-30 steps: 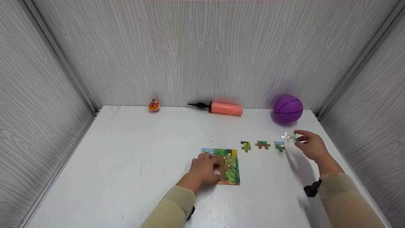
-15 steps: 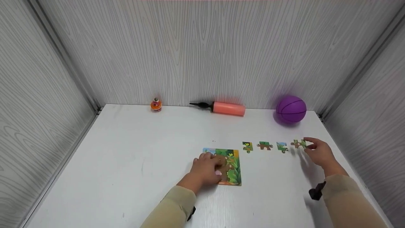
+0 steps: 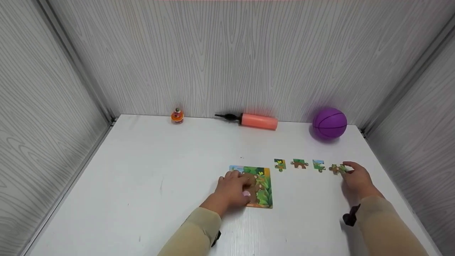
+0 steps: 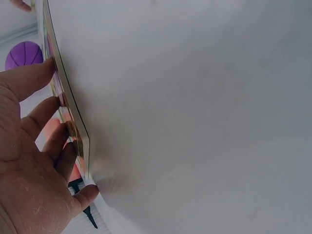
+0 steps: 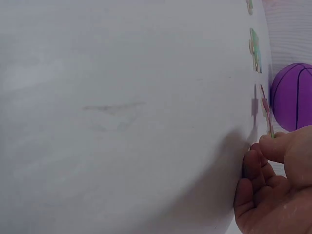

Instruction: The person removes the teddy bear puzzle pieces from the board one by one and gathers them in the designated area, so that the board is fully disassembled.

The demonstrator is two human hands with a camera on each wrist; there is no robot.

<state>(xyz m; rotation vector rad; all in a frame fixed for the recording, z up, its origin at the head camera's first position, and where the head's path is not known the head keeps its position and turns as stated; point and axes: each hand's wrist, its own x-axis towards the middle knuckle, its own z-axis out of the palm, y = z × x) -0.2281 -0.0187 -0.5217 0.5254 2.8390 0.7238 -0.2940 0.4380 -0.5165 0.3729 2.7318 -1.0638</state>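
My left hand [image 3: 231, 188] rests on the left part of a colourful jigsaw puzzle [image 3: 263, 193] with a bear picture. In the left wrist view, the fingertips [image 4: 63, 129] press on its face near the edge, and the puzzle lies flat on the table. Over at the right, my right hand [image 3: 357, 179] pinches one end of a brown and green jigsaw piece [image 3: 335, 169] between thumb and finger. The right wrist view shows that piece just off the tabletop, its shadow beside it. Left of it lie three loose pieces in a row: blue-green [image 3: 318, 165], brown [image 3: 299, 163] and yellow-green [image 3: 279, 164].
A purple ball [image 3: 330, 123] stands at the back right, behind the loose pieces. Along the back wall lie a coral hand pump [image 3: 258, 121] with a black nozzle and a small orange toy figure [image 3: 177, 116]. Grey wood-grain walls enclose the white table [image 3: 160, 160] on three sides.
My right hand has moved right and down towards the table with its piece, whose printed side now faces up at the right end of the row. My left hand stays on the puzzle.
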